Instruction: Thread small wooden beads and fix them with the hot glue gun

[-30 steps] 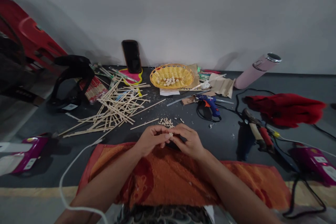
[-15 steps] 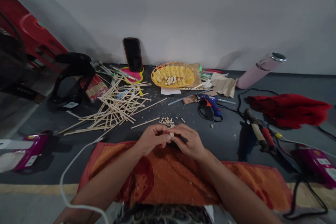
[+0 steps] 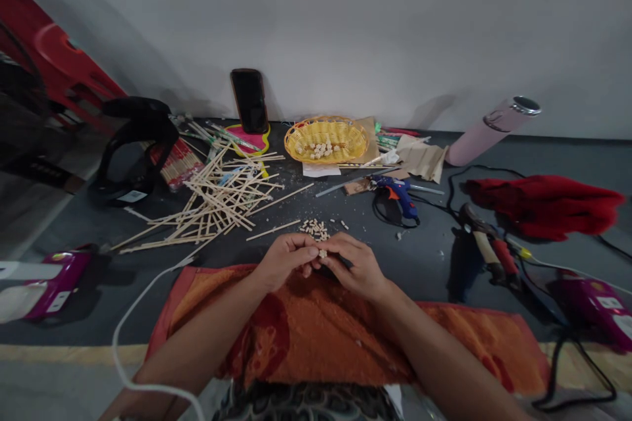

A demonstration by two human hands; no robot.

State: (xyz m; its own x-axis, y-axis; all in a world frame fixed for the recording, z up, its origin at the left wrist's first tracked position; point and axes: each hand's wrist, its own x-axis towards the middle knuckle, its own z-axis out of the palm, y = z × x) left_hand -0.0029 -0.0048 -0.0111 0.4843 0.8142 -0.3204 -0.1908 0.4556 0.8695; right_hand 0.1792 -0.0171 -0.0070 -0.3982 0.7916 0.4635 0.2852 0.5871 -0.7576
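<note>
Between my fingertips is a small flower-shaped cluster of wooden stick pieces (image 3: 322, 253). My left hand (image 3: 290, 259) pinches it from the left, thumb on top. My right hand (image 3: 356, 264) grips its other side with thumb and forefinger. Both hands are closed, held over the near edge of the table above an orange towel (image 3: 326, 335). Just beyond the fingertips lies a heap of short cut stick pieces (image 3: 315, 229). Farther back, a yellow woven basket (image 3: 355, 143) holds several similar clusters (image 3: 320, 149).
Long wooden sticks (image 3: 222, 200) lie piled on the left. A blue glue gun (image 3: 401, 197), pliers (image 3: 486, 247), a red cloth (image 3: 548, 207) and a pink flask (image 3: 486, 131) are on the right. A phone (image 3: 249, 102) leans on the wall. A white cable (image 3: 121, 329) crosses the near left.
The cluster has turned slightly in my fingers, its flower-like end now showing more clearly. Both hands stay in nearly the same place.
</note>
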